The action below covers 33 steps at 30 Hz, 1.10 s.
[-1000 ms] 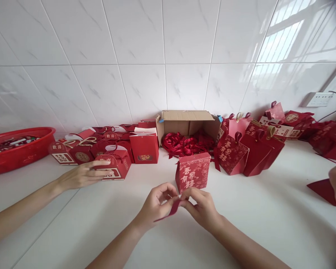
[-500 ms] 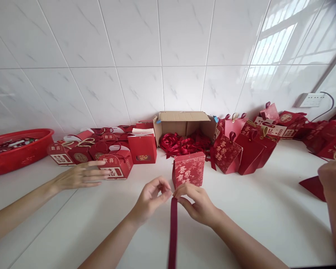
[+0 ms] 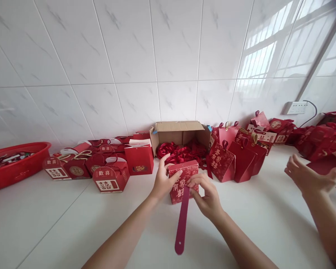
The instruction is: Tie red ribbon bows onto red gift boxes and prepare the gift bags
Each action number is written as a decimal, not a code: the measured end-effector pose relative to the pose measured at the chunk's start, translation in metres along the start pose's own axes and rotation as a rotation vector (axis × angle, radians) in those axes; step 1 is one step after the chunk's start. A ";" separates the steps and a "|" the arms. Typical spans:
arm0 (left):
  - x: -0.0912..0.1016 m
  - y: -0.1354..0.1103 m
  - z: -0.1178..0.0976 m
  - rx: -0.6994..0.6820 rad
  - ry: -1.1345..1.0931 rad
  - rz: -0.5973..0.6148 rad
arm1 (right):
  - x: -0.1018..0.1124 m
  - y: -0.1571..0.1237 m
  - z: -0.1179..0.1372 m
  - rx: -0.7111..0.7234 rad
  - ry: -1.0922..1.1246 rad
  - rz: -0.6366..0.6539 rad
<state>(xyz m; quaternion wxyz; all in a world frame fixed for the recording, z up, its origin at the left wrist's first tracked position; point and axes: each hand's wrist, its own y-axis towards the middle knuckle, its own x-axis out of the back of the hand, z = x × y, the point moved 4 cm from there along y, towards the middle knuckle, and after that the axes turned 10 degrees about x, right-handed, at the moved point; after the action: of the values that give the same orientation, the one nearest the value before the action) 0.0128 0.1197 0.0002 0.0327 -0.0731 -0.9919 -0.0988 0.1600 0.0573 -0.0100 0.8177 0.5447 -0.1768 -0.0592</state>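
A red gift box (image 3: pixel 190 171) with white lettering stands on the table in front of me. My left hand (image 3: pixel 164 181) grips it from its left side, the thumb across the front and the fingers around the upper left edge. My right hand (image 3: pixel 206 192) is closed on one end of a dark red strap (image 3: pixel 181 224), pinched between thumb and fingers just before the box front. The strap hangs down toward me, and its rounded lower end has a small hole.
A cardboard box (image 3: pixel 177 127) of red ribbons (image 3: pixel 182 152) lies behind. Red bags (image 3: pixel 242 160) stand to the right, lidded boxes (image 3: pixel 108 179) and a red basin (image 3: pixel 30 157) to the left. Another person's hand (image 3: pixel 310 173) reaches in at right, near a dark red piece.
My left hand has moved up onto the gift box and taken hold of it. The strap has come up before the box in my right hand. Another person's hand at left has gone from view.
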 end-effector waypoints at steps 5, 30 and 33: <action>0.001 -0.016 -0.006 -0.042 -0.041 0.044 | 0.005 0.000 -0.010 -0.145 -0.008 -0.080; 0.008 -0.055 -0.002 -0.109 0.039 0.083 | -0.005 -0.005 0.013 0.040 -0.012 -0.146; 0.010 -0.064 -0.002 -0.191 0.030 0.102 | -0.008 -0.007 0.009 -0.080 0.109 -0.095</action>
<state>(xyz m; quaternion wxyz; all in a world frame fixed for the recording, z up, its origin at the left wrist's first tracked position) -0.0067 0.0587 -0.0090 0.0452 -0.1248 -0.9723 -0.1922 0.1499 0.0492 -0.0148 0.8435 0.5217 -0.1036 -0.0753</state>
